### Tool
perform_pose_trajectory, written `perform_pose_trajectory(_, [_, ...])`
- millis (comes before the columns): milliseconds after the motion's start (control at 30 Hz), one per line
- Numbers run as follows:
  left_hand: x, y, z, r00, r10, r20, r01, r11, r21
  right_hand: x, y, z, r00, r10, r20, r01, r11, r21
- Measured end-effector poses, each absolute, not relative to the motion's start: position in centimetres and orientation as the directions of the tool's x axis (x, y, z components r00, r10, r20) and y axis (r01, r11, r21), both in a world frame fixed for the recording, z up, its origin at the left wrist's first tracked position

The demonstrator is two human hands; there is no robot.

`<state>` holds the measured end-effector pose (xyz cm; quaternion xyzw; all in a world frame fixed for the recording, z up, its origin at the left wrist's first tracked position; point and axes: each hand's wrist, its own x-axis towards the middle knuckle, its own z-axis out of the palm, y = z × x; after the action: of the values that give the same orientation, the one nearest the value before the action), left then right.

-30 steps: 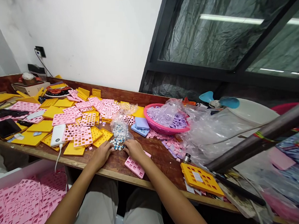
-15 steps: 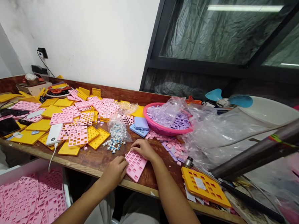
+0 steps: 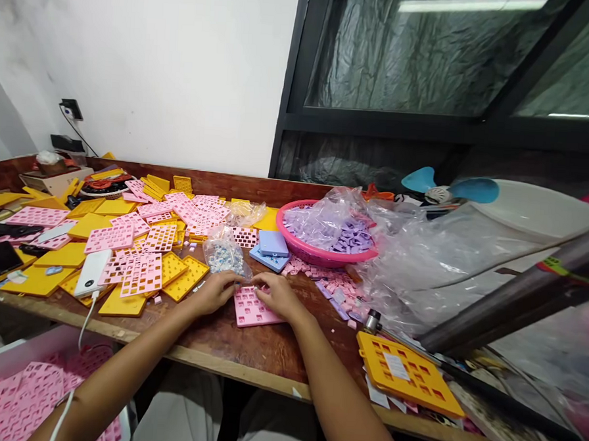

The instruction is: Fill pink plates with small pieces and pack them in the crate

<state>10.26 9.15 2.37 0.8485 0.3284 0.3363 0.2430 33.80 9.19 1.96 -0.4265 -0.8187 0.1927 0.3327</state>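
Note:
A pink panel (image 3: 250, 308) with rows of square holes lies flat on the table in front of me. Over its upper right part is my right hand (image 3: 278, 297), its fingers curled at the far edge and its thumb on the panel. My left hand (image 3: 219, 293) is closed at the upper left corner, fingertips together; what they hold, if anything, is hidden. Just beyond the hands lie small white and blue pieces (image 3: 223, 259) in a clear plastic bag (image 3: 223, 236), partly behind my left hand.
Pink perforated plates (image 3: 142, 275) and yellow panels (image 3: 65, 254) crowd the left. A pink basket (image 3: 317, 256) of purple pieces stands at the back, beside blue cases (image 3: 273, 244). On the right are a yellow panel (image 3: 409, 374) and a dark bar (image 3: 507, 304). A bin of pink plates (image 3: 28, 397) sits below left.
The pink panel has turned and moved away from the table's front edge. My left hand has shifted from its left side to its upper left corner, near the bag.

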Motion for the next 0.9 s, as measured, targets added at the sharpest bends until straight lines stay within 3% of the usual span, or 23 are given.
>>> perform_pose_trajectory(100, [10.4,9.2,1.6,0.508,0.742,0.438,0.384,-0.65,0.655,32.8,9.5,1.1,-0.423,0.831,0.361,0.532,0.55,-0.643])
perform_pose_trajectory(233, [10.2,9.2,1.0,0.487,0.765,0.422,0.392,-0.623,0.677,32.3,9.7,0.5,-0.396,0.873,0.284,0.403,0.443,-0.801])
perform_pose_trajectory(333, [9.8,9.5,0.9,0.475,0.785,0.397,0.409,-0.596,0.691,32.0,9.7,0.5,-0.397,0.877,0.272,0.374,0.425,-0.825])
perform_pose_trajectory(567, [9.6,9.9,1.1,0.477,0.788,0.389,0.448,-0.598,0.664,32.2,9.8,0.4,-0.349,0.884,0.311,0.511,0.457,-0.728])
perform_pose_trajectory(900, [10.5,10.1,1.1,0.439,0.845,0.304,0.572,-0.524,0.631,32.3,10.1,0.5,-0.51,0.784,0.355,0.541,0.613,-0.576])
